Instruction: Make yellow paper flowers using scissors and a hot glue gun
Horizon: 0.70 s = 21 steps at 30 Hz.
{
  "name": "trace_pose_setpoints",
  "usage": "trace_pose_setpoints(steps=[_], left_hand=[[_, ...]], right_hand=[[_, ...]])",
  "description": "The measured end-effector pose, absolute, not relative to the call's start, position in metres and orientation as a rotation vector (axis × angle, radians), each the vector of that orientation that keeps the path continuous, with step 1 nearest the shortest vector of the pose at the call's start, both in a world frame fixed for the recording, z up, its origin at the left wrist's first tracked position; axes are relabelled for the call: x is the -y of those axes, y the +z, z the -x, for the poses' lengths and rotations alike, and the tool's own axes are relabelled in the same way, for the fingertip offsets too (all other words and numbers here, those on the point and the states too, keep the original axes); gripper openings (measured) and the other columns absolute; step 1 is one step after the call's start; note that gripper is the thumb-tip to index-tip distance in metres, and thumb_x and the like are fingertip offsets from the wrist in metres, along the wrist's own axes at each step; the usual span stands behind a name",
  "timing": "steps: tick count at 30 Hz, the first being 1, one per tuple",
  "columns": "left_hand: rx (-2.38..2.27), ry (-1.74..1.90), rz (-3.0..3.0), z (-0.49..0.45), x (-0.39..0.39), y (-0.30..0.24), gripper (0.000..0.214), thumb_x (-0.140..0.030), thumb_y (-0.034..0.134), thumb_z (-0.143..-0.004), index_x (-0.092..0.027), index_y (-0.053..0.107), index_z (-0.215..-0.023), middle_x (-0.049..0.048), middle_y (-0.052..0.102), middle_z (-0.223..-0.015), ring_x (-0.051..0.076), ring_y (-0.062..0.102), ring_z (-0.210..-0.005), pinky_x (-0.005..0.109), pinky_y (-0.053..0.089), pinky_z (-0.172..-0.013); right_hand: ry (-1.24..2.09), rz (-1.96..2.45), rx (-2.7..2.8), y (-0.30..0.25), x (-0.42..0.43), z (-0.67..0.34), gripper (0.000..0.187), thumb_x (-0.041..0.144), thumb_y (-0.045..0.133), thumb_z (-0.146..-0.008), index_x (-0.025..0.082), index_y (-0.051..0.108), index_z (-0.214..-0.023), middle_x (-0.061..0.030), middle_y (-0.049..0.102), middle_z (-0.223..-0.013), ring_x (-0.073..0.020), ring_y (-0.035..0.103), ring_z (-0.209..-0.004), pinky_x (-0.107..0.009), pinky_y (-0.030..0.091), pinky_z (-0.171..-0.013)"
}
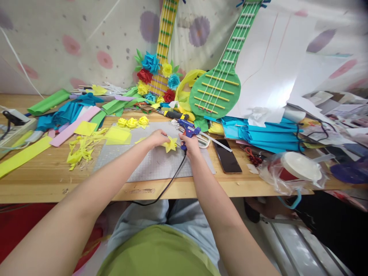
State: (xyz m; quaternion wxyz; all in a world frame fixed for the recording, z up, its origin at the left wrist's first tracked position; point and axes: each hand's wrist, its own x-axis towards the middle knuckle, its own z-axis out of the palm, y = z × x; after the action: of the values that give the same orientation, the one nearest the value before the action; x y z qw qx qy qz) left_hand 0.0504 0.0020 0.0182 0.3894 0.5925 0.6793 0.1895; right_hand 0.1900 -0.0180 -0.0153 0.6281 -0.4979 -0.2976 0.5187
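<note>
Over the grey cutting mat (pixel 149 168), my left hand (pixel 158 138) pinches a yellow paper flower (pixel 170 144) with pointed petals. My right hand (pixel 189 144) is wrapped round the handle of a blue hot glue gun (pixel 188 127), close beside the flower. A clear glue stick (pixel 215 142) juts out of the gun's back toward the right, and its black cord (pixel 172 180) runs down over the table's front edge. Whether the nozzle touches the flower I cannot tell. Several finished yellow paper roses (pixel 132 122) sit at the mat's back edge, with flat yellow paper squares (pixel 118 135) in front of them.
Yellow paper scraps (pixel 82 149) and coloured crepe strips (pixel 76 124) cover the left. A phone (pixel 227 156) lies right of the mat, near a lidded cup in plastic (pixel 297 168). Behind lean a green paper instrument (pixel 215 92) and a yellow one (pixel 166 34) with paper flowers.
</note>
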Motion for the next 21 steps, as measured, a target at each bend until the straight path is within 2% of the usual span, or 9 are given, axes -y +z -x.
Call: trace_pose_setpoints(steps=[5, 10, 18, 21], left_hand=[[-1.701, 0.463, -1.470, -0.047, 0.004, 0.025, 0.036, -0.019, 0.069, -0.057, -0.017, 0.052, -0.089, -0.0037, 0.055, -0.059, 0.010, 0.047, -0.049, 0.021, 0.032, -0.046], [-1.654, 0.479, -1.529, -0.043, 0.000, 0.014, 0.046, -0.020, 0.073, -0.050, -0.018, 0.051, -0.090, -0.0023, 0.058, -0.068, 0.011, 0.051, -0.055, 0.021, 0.036, -0.048], [-1.678, 0.450, -1.530, -0.045, 0.004, 0.016, 0.041, -0.028, 0.067, -0.058, -0.019, 0.049, -0.094, 0.0002, 0.060, -0.073, 0.013, 0.055, -0.061, 0.022, 0.038, -0.049], [-1.661, 0.438, -1.557, -0.045, 0.006, 0.018, 0.046, -0.028, 0.070, -0.056, -0.018, 0.049, -0.095, 0.0017, 0.061, -0.078, 0.014, 0.056, -0.064, 0.022, 0.039, -0.050]], right_hand=[[1.181, 1.147, 0.691, -0.014, 0.019, -0.190, 0.025, 0.015, 0.066, -0.055, 0.018, 0.044, -0.066, 0.0074, 0.048, -0.049, -0.0052, 0.042, -0.042, -0.017, 0.032, -0.035], [1.191, 1.168, 0.698, -0.015, 0.020, -0.190, 0.025, 0.016, 0.067, -0.056, 0.018, 0.044, -0.066, 0.0069, 0.050, -0.050, -0.0046, 0.040, -0.040, -0.018, 0.032, -0.035], [1.183, 1.152, 0.697, -0.017, 0.018, -0.190, 0.025, 0.016, 0.067, -0.056, 0.018, 0.044, -0.066, 0.0077, 0.048, -0.050, -0.0048, 0.041, -0.041, -0.017, 0.032, -0.035], [1.191, 1.157, 0.692, -0.015, 0.019, -0.190, 0.025, 0.016, 0.066, -0.056, 0.018, 0.044, -0.066, 0.0080, 0.049, -0.050, -0.0045, 0.040, -0.040, -0.017, 0.032, -0.035]])
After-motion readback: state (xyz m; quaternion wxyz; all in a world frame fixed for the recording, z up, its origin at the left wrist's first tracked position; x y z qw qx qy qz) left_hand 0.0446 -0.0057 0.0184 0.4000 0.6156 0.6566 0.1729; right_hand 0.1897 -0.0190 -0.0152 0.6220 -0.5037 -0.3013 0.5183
